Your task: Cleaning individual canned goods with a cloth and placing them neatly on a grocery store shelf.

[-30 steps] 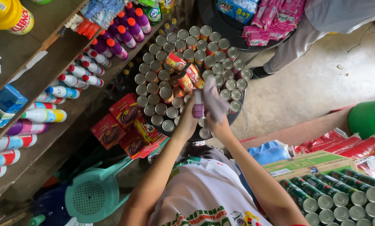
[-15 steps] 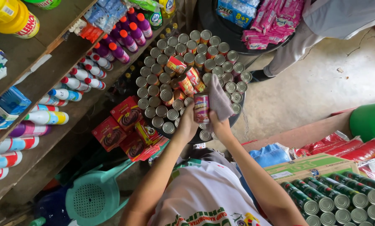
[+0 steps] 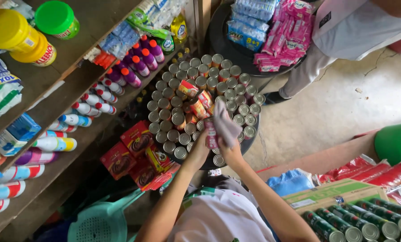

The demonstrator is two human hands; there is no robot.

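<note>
Our left hand (image 3: 199, 150) is closed around a red-labelled tin can (image 3: 211, 134), held upright. Our right hand (image 3: 229, 150) presses a grey cloth (image 3: 225, 123) against the can's far side. Just beyond the grip, silver-topped cans (image 3: 196, 71) cover a round dark table (image 3: 250, 140). Left of it run wooden shelves (image 3: 75, 85) of bottles; right, bare concrete floor (image 3: 335, 107).

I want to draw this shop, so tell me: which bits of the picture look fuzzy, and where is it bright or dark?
Head view: the cloth in the right hand is smeared by motion; the can in the left hand looks soft. The concrete floor is bright and washed out; the space under the wooden shelves is dark. Shelves bend near the edges.
</note>
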